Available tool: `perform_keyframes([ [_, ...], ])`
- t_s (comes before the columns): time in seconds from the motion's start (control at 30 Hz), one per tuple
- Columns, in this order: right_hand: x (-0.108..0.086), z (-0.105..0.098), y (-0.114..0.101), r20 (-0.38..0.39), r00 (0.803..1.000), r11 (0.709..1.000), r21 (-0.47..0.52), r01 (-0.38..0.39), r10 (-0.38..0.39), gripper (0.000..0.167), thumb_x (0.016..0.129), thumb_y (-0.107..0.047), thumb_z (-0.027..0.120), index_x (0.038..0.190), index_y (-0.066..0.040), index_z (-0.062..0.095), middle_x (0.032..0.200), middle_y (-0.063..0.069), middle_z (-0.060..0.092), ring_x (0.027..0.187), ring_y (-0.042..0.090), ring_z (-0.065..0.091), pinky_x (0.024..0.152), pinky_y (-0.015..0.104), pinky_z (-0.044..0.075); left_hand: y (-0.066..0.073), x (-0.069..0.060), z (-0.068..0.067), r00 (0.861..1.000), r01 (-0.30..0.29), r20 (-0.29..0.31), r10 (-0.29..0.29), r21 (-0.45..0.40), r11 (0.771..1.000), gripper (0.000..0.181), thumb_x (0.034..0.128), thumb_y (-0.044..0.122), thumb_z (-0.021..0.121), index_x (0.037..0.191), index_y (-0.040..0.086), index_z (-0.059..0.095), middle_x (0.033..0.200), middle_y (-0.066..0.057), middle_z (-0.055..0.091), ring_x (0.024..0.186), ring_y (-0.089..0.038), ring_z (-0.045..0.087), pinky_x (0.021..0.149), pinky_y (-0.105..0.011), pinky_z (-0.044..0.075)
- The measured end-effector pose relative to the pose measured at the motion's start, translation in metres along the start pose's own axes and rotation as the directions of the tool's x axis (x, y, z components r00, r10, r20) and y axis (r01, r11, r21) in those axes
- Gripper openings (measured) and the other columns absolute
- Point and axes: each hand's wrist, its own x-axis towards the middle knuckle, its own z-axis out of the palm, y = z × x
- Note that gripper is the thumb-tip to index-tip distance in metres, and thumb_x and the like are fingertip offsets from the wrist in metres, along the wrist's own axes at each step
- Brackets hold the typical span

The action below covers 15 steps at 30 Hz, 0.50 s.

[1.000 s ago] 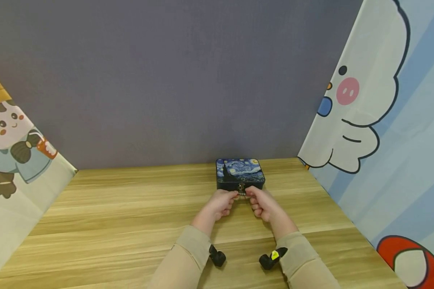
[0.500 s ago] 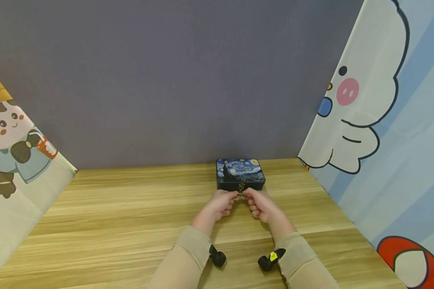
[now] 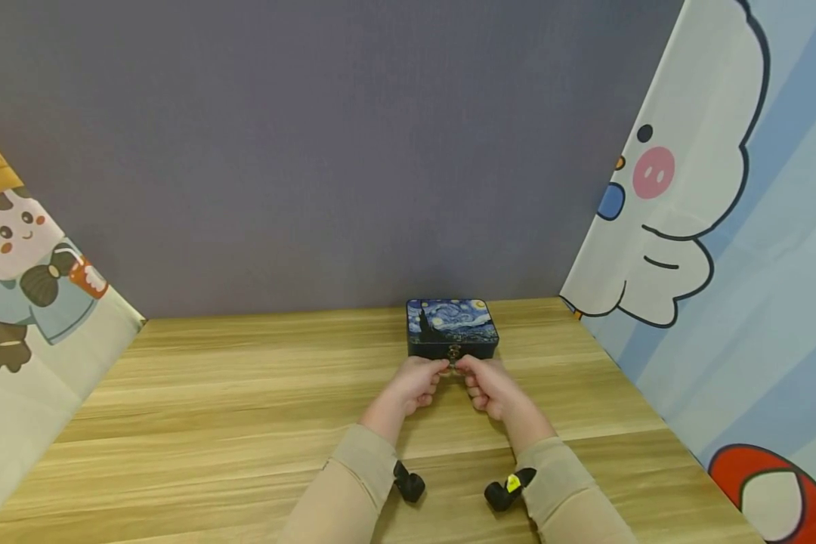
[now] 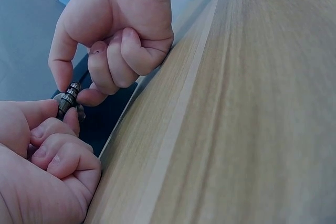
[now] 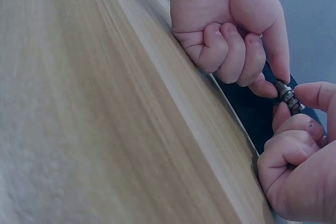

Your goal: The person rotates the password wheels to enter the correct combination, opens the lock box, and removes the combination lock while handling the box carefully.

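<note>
r hand (image 3: 493, 385) had just slid inward along the front of the box (image 3: 452, 321), only a touch, & the gap btwn the two hands had shrunk; head cam showed less of the ringed lock (image 4: 69, 97) than a sec earlier. box itself hadn't budged, sitting on the wood tbl (image 3: 245, 393), just in front of the grey panel (image 3: 313, 151). l hand (image 3: 418, 378) had barely moved either, at the box's near side, thumb + index pinching the lock's l end. r thumb + index had the other end, so both grips were clamped on the same small piece, remaining fingers curled in, tips v close. lock was at the box's front, right below the brass-coloured clasp (image 3: 454, 350). my read: w/ both ends held it was prob steadier for working, tho any marks on it were too small to make out & whether it was latched i couldn't tell.
</note>
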Motion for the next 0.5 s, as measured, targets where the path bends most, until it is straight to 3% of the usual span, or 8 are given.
perform_keyframes([
  [0.5,0.0062,0.0006,0.0034,0.007,1.0,1.0,0.014,0.011,-0.011,0.017,0.089,-0.017,0.063,0.076,-0.009,0.057,0.054,-0.009,0.032,0.042,0.003,0.024,0.037,0.019,0.02,-0.0021,0.002,-0.0005,1.0,-0.019,0.002,0.019,0.019,1.0,0.036,0.1022,0.026,0.062,0.11,-0.009,0.065,0.058,0.006,0.031,0.045,-0.008,0.023,0.043,-0.022,0.025],
])
